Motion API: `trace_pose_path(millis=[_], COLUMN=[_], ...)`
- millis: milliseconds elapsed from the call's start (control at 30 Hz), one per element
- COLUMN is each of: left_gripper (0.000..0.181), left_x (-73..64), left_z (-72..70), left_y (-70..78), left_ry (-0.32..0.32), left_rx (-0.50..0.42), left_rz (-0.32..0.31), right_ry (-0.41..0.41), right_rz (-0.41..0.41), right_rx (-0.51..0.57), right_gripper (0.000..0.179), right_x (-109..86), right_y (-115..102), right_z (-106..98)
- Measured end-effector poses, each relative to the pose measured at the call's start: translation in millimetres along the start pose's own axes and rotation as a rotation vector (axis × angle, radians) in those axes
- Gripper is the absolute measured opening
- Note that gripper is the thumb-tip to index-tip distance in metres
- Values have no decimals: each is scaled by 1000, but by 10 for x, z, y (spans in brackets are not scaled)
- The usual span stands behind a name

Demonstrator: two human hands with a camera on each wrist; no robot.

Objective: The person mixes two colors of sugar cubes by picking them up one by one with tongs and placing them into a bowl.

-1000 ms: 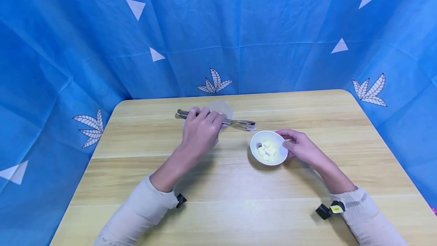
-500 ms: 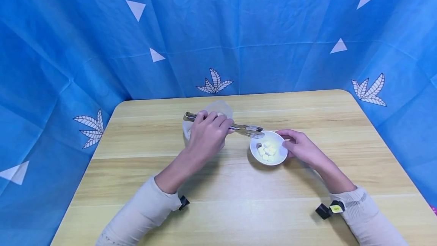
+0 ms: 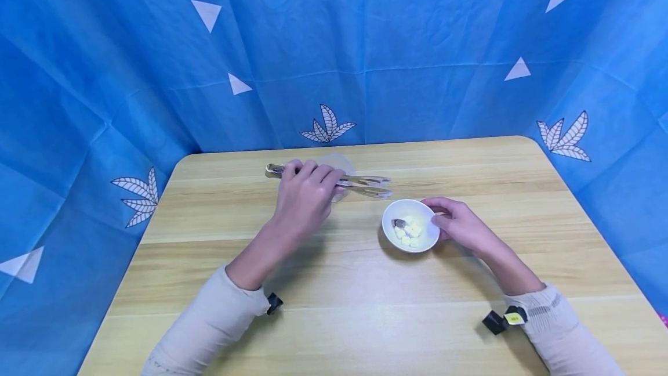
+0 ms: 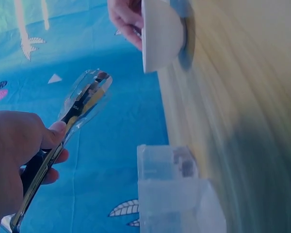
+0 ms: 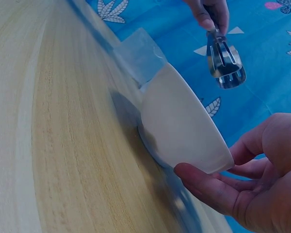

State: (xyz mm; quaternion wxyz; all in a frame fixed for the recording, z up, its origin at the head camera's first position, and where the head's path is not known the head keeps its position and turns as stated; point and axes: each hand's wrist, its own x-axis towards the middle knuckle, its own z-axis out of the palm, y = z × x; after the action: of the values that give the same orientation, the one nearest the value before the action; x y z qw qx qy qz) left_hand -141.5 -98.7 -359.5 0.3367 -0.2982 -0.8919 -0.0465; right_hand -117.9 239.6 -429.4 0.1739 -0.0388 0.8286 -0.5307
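Observation:
My left hand (image 3: 305, 193) grips metal tongs (image 3: 365, 179) around the middle, over the far part of the table. Their slotted ends are spread apart with nothing between them, up and to the left of the white bowl (image 5: 184, 126). My right hand (image 3: 454, 222) holds the bowl at its right side, the thumb (image 5: 208, 189) against the outer wall and fingers at the rim. Inside lie several small white cubes (image 3: 414, 230) and a dark piece (image 3: 399, 223). Beneath my left hand stands a translucent container (image 4: 160, 194), mostly hidden in the head view.
Both hands work over a light wooden table (image 3: 355, 318). A blue patterned cloth (image 3: 417, 28) hangs behind it and along the sides. Small black devices (image 3: 494, 322) are strapped at both wrists over pale sleeves.
The tongs moved right until their ends overlapped the bowl, then back left, and their ends are now wider apart. The dark patch in the bowl looks larger. My right hand stayed in place.

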Motion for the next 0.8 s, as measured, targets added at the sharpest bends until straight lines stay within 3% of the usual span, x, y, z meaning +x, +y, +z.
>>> trace_pose_path(millis=[300, 800], left_gripper=[22, 22], left_x=[23, 46], left_z=[-13, 29], left_y=[-224, -471], left_ry=[30, -36], left_rx=[-6, 78], left_rz=[-52, -130], right_ry=[1, 7], right_rz=[-7, 1], right_rx=[5, -3], right_gripper=[49, 50], right_x=[2, -3], right_y=[8, -1], right_z=[1, 10])
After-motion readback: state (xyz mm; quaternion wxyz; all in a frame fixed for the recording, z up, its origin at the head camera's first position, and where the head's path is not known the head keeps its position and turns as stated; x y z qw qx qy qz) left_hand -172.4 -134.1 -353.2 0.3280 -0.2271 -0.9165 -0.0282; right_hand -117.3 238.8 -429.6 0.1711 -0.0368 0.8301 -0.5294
